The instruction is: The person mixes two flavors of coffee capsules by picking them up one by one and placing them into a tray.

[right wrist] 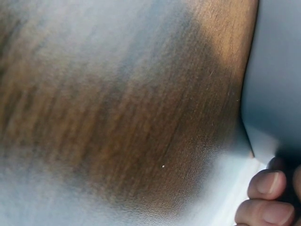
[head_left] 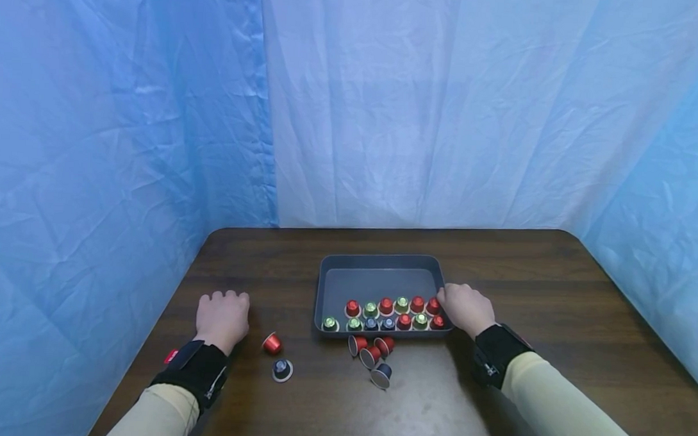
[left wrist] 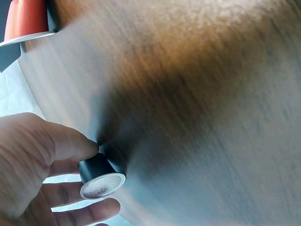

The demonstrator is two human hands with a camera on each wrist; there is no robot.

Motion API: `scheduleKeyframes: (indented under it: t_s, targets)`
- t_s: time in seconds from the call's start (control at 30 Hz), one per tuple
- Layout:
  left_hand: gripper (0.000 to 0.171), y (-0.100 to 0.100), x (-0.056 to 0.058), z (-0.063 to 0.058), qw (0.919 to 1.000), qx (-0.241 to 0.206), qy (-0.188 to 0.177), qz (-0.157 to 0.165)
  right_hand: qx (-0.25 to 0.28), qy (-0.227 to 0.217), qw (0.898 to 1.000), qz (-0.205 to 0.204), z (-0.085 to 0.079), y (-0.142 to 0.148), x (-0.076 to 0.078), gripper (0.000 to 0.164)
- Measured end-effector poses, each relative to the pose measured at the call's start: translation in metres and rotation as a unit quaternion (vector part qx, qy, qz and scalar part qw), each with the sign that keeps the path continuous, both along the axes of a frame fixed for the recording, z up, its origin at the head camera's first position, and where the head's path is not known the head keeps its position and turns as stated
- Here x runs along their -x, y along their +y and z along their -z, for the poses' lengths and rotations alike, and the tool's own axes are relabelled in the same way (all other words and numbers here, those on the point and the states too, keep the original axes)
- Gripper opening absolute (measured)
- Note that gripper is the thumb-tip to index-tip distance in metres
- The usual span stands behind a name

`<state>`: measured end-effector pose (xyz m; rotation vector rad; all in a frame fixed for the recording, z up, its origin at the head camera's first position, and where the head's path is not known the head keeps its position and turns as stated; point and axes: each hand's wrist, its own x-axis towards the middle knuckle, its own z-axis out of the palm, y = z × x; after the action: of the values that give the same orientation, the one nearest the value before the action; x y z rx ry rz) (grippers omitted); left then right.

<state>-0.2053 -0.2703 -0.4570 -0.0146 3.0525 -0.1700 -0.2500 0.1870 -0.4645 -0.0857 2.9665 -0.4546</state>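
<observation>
Left hand [head_left: 223, 316]: at the left of the head view, above the table. In the left wrist view its thumb and finger pinch one dark capsule [left wrist: 96, 170] near the narrow end; the foil face stays uncovered, perhaps so that the wide rim can meet a surface first.
Right hand [head_left: 468, 310]: at the right side of the tray, fingers bent, close to the last red capsule [head_left: 434, 305] of the back row. Whether they pinch this capsule or the tray rim I cannot tell (the lower right corner of the right wrist view cuts the fingers).
Tray [head_left: 381, 278]: in the middle of the head view. The capsules in it stand narrow end up in two rows, probably because the wide rim is the steadier base.
Loose capsules: below the tray lie three red capsules [head_left: 370, 356] in a cluster and one dark-blue capsule [head_left: 381, 375] on its side. Lower left of centre, a single red capsule [head_left: 272, 343] lies tipped and a blue-topped capsule [head_left: 283, 370] stands on its rim.
Edges: the front row is just beside the near wall; the right hand meets the right wall.
Open room: the upper half of the tray floor, and the table [head_left: 296, 421] between left hand and tray, apart from two capsules.
</observation>
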Motion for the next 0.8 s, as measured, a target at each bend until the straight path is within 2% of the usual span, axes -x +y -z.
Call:
scheduleKeyframes:
  t_s: [0.33,0.47,0.8]
  targets:
    - [0.031,0.0018,-0.0025,-0.0023,0.9994,0.027,0.004,0.021,0.001,0.0,1.0,0.002,0.0009,-0.0002,-0.0001,0.032]
    - [0.032,0.0016,-0.0017,-0.003,0.9987,0.03,0.021,0.034,0.0,0.001,1.0,-0.001,-0.0001,-0.0001,0.0005,0.033]
    - [0.03,0.0076,0.0032,-0.0073,0.9952,-0.036,0.066,0.063,-0.005,-0.002,1.0,-0.002,-0.0004,-0.0002,0.0009,0.033]
